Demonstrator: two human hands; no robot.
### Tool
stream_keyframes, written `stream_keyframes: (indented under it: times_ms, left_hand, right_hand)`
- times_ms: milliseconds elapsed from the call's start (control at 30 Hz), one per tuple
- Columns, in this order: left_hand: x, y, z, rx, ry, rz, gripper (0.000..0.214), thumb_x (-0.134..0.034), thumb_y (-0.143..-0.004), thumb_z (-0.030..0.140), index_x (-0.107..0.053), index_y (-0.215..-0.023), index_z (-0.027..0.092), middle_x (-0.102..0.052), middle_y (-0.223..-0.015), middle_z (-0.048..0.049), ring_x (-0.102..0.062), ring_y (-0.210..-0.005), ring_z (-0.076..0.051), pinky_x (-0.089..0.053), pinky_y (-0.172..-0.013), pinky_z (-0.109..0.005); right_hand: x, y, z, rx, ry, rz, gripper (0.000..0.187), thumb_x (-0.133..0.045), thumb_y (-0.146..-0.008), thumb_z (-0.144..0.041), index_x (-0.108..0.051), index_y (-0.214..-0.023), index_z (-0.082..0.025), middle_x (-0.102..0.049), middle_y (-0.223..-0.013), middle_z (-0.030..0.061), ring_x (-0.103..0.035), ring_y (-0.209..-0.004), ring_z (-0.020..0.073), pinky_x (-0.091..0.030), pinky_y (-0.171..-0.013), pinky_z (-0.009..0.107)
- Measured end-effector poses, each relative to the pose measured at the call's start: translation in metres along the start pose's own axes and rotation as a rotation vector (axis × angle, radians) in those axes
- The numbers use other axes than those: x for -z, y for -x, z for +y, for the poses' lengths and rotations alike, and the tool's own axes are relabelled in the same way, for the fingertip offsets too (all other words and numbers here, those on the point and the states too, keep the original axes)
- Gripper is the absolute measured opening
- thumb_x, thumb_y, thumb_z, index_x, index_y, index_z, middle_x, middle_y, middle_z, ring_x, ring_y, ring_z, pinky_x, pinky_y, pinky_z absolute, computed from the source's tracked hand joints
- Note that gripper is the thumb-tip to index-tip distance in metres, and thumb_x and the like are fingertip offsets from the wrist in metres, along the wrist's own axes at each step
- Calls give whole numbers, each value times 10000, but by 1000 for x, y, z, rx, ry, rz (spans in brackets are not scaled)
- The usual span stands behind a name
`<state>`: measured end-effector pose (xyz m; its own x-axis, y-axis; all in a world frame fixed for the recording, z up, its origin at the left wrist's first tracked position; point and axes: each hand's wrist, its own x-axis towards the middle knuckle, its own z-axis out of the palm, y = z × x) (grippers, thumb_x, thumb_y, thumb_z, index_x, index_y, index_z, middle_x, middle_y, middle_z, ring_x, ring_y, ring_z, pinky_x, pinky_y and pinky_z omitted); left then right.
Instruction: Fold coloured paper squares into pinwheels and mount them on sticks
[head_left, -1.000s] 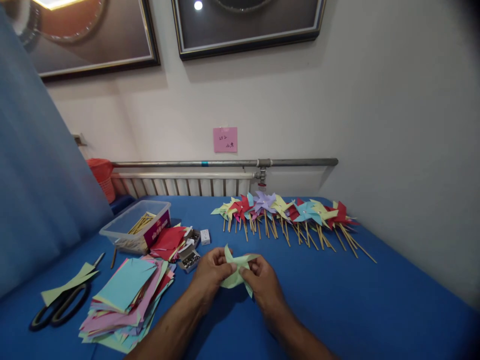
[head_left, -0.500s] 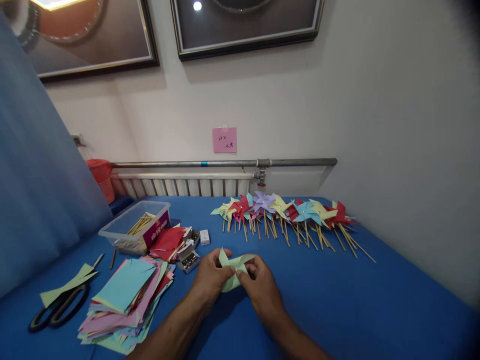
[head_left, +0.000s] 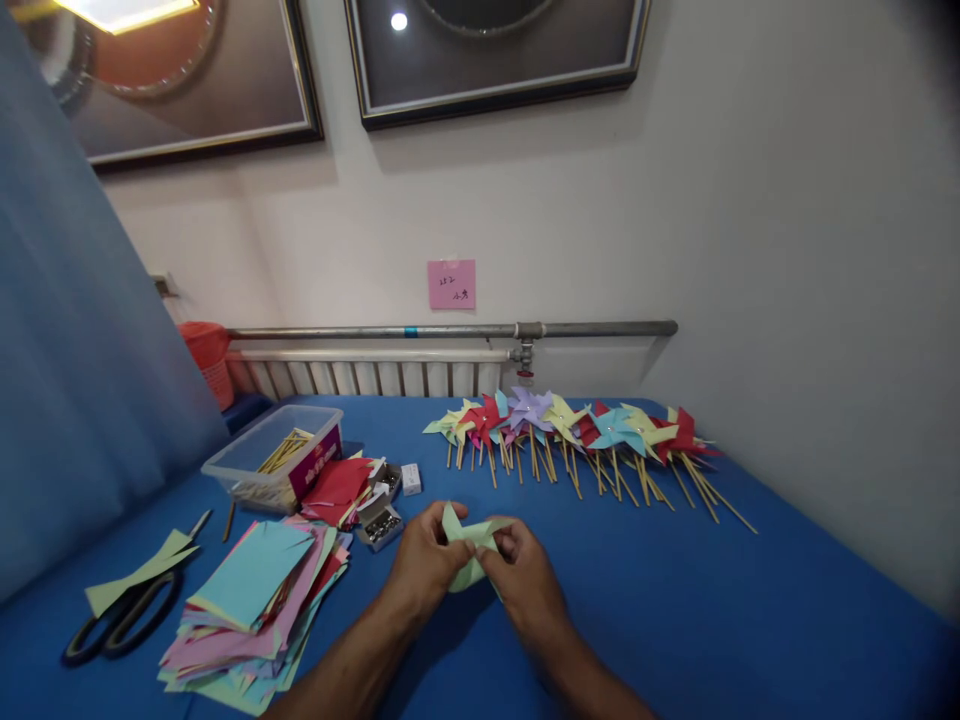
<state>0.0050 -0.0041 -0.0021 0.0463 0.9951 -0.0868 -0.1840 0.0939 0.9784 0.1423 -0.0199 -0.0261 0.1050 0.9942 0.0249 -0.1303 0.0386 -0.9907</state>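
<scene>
Between my two hands is a pale green paper pinwheel [head_left: 466, 572], its corners folded toward the middle. My left hand [head_left: 425, 556] pinches it from the left, thumb pressed near the centre. From the other side my right hand [head_left: 523, 572] grips it, its thumb meeting the left one at the middle. Both hands are held above the blue cloth. Just beyond my left hand stand small open boxes of metal pins [head_left: 380, 526], with a small white box [head_left: 411, 479] beside them. Whether a pin is in the paper is hidden by my thumbs.
A stack of coloured paper [head_left: 251, 600] lies at left. Farther left, scissors [head_left: 124, 625] lie partly under green paper scraps [head_left: 142, 575]. Behind are red paper [head_left: 337, 490] and a plastic tub [head_left: 271, 450] of sticks. Finished pinwheels [head_left: 615, 427] line the back right, by the wall.
My thumbs have stayed pressed at the centre of the pinwheel, while its lower part has shifted slightly. The whole view has moved a little; the things on the cloth lie as before.
</scene>
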Motion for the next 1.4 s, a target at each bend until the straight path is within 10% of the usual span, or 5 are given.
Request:
stream_keyframes:
  times_ms: [1400]
  left_hand:
    - [1, 3, -2, -72, -88, -48, 466, -900, -564, 240, -694, -975, 164, -619, -648, 72, -532, -605, -116, -389, -573, -225]
  right_hand:
    - [7, -2, -7, -94, 37, -88, 184, -769, -672, -352, -761, -788, -210, -735, -688, -3, -637, -655, 203, -469, -616, 293]
